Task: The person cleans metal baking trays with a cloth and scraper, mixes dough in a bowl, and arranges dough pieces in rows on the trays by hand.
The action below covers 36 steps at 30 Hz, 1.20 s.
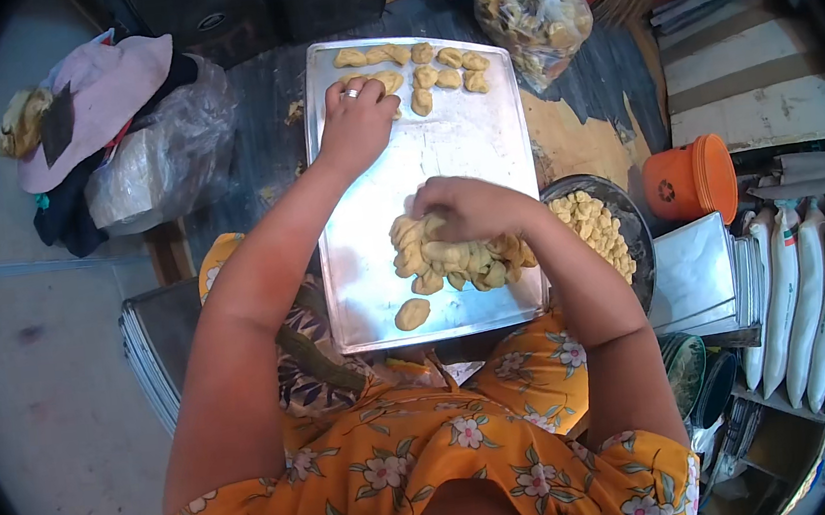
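Observation:
A shiny metal baking tray (461, 142) lies before me. Along its far end sit several small yellowish dough pieces (422, 77), roughly in rows. At the far left of these, my left hand (358, 122), with a ring on one finger, curls its fingers down on a piece of dough (386, 79). Nearer to me is a loose heap of dough pieces (453, 258). My right hand (463, 208) is closed over the heap's far side with dough at its fingers; its fingertips are partly hidden. One single dough lump (412, 314) lies apart near the tray's front edge.
Right of the tray stands a dark round pan (639, 234) full of dough pieces (591, 229). An orange bucket (691, 180), stacked trays (694, 273) and long white bags (807, 301) are farther right. A filled plastic bag (534, 22) sits behind; clothing and plastic wrap (170, 152) lie left.

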### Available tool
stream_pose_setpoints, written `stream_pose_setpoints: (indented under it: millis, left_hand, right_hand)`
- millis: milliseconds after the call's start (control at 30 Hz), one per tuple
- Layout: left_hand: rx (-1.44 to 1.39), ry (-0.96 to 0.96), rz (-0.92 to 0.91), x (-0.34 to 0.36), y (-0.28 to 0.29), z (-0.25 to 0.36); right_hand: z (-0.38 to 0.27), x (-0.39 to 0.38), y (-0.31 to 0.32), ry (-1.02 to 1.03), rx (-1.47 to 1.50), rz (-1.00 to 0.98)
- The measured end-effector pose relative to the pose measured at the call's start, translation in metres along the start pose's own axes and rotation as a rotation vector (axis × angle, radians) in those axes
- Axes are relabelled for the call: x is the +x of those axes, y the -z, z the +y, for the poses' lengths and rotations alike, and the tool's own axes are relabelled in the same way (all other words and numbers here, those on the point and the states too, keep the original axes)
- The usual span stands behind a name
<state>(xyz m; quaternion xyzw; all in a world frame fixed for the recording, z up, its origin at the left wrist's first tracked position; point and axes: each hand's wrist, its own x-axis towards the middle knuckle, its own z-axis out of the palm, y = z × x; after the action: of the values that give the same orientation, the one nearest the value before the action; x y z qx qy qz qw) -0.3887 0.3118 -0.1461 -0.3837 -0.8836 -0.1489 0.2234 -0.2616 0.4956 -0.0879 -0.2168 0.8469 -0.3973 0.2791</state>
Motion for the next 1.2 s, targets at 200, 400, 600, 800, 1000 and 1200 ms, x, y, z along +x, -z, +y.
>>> stream_pose_setpoints:
  millis: [200, 400, 600, 800, 1000, 1200]
  left_hand:
    - [-0.235, -0.138, 0.088, 0.016, -0.001, 0.013]
    - [-0.182, 0.018, -0.171, 0.031, -0.007, 0.024]
    - [-0.312, -0.120, -0.146, 0.039, -0.018, 0.031]
    - [-0.161, -0.187, -0.132, 0.054, -0.025, 0.039]
    - [-0.045, -0.099, -0.119, 0.046, -0.015, 0.038]
    - [-0.674, -0.017, -0.649, -0.043, 0.062, 0.033]
  right_hand:
    - [0.068, 0.022, 0.051, -0.132, 0.473, 0.693]
    - [0.090, 0.048, 0.046, -0.137, -0.154, 0.944]
    - [0.062, 0.013, 0.041, -0.297, -0.060, 0.721]
    - [0.094, 0.015, 0.058, -0.240, -0.199, 1.004]
    - [0.077, 0.013, 0.046, -0.042, -0.499, 1.064]
    - [0.021, -0.012, -0.005, 0.069, -0.159, 0.229]
